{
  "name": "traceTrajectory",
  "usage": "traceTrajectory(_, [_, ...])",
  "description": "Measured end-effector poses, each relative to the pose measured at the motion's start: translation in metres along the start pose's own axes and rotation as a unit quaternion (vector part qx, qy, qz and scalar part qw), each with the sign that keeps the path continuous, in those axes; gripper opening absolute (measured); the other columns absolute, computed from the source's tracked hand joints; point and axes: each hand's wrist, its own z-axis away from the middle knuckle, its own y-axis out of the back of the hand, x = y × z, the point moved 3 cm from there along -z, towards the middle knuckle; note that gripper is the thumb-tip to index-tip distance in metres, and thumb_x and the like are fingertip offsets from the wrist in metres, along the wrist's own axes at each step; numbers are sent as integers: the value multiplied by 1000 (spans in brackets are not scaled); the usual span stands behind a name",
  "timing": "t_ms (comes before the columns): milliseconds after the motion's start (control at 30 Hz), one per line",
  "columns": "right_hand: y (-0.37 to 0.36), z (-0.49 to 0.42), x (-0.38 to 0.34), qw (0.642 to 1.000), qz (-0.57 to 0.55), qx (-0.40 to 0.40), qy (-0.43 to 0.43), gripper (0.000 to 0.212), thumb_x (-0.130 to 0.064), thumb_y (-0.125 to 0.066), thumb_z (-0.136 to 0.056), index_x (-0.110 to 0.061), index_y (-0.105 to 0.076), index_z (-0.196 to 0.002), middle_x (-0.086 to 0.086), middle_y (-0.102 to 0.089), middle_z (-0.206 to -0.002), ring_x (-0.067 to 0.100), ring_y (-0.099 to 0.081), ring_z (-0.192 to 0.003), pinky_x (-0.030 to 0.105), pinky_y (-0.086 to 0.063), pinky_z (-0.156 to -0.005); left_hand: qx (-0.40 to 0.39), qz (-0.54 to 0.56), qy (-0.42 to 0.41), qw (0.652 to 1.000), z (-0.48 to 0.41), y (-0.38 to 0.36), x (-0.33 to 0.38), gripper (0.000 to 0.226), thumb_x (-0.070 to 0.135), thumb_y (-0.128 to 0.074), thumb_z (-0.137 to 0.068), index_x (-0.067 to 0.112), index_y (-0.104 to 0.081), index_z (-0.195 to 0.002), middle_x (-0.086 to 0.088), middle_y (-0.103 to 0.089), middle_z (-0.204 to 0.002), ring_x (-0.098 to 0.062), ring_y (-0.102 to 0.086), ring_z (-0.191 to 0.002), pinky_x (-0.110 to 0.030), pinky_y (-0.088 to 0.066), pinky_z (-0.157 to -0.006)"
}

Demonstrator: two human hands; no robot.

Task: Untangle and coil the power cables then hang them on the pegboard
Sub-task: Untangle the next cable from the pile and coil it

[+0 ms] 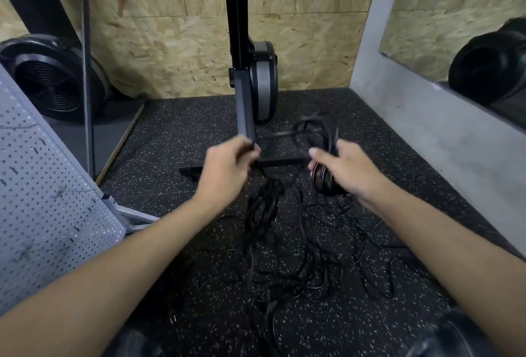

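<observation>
A tangle of black power cables [307, 260] lies spread on the speckled rubber floor below my hands. My right hand [345, 170] grips a coil of black cable [318, 134] whose loops stand up above the fingers and hang under the palm. My left hand [227, 170] pinches a black cable strand [263, 203] that drops from it into the tangle. The hands are about a hand's width apart. A grey pegboard [48, 214] leans at the left edge, with a few small hooks on it.
An upright rowing machine [257, 83] stands behind the hands, its black foot bar [199, 170] lying across the floor. A black fan housing [51, 78] sits at the back left. A grey wall with a mirror [455, 29] runs along the right.
</observation>
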Motion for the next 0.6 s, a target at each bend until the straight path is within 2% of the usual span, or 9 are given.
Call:
traceTrajectory(67, [12,-2,-8,998,-21,49,29,22,-37,-64,-102,-16,-71,-103,-8,-79,-86,17,-76,-86,40,-57,-87,-41,12,-15,999,1,1,1,7,11,-70,-98,18,-73,-97,14,-71,-92,11,-65,-77,-15,-57,-78])
traceTrajectory(133, [7,-3,-5,998,32,32,33,18,-37,-64,-102,-19,-70,-104,-10,-78,-85,15,-76,-85,43,-58,-89,-261,-59,26,963,23,-24,-9,10,13,-74,-96,23,-75,-93,16,-71,-89,15,-63,-75,-29,-59,-85])
traceTrajectory(167, [-1,-3,1,997,75,7,20,16,-36,-64,-102,-21,-69,-103,-11,-78,-84,13,-76,-85,45,-58,-91,-306,-84,28,948,28,-32,-14,10,13,-74,-96,23,-76,-93,14,-73,-90,12,-64,-77,-34,-59,-88])
traceTrajectory(233, [-11,-3,11,994,101,-25,-20,16,-36,-63,-103,-21,-70,-102,-9,-79,-85,15,-75,-88,47,-56,-96,-217,-55,6,975,13,-23,-10,9,12,-71,-98,19,-77,-98,10,-74,-94,6,-67,-81,-29,-59,-85])
traceTrajectory(300, [-8,-5,10,999,42,-13,-32,17,-33,-63,-103,-18,-70,-105,-6,-79,-86,17,-75,-89,46,-56,-97,3,56,-2,998,-7,11,7,11,10,-65,-101,14,-74,-106,6,-73,-97,0,-70,-82,-18,-58,-75])
traceTrajectory(333, [-5,-6,6,1000,17,2,-17,17,-33,-63,-103,-17,-69,-107,-5,-79,-86,19,-75,-89,46,-56,-96,56,111,-6,992,-10,23,15,13,9,-63,-102,11,-73,-110,3,-74,-98,-4,-72,-84,-18,-59,-73])
traceTrajectory(400, [-1,-7,-2,1000,-10,25,12,19,-33,-63,-103,-15,-69,-106,-5,-79,-86,20,-75,-89,45,-56,-95,-4,131,-9,991,-4,19,16,12,10,-64,-101,11,-74,-109,2,-75,-98,-5,-73,-82,-20,-61,-70])
traceTrajectory(467, [-5,-7,-1,1000,4,25,10,20,-35,-63,-103,-16,-70,-102,-6,-79,-86,19,-74,-90,46,-55,-97,-122,38,4,992,11,-2,7,10,15,-70,-99,14,-78,-104,6,-76,-92,3,-69,-75,-19,-56,-68])
traceTrajectory(600, [-10,-8,11,999,2,16,-38,18,-35,-62,-103,-19,-69,-107,-8,-79,-85,19,-73,-94,51,-51,-104,-132,95,61,985,8,-2,-9,9,12,-71,-99,14,-78,-104,4,-79,-92,-8,-76,-87,-32,-63,-85])
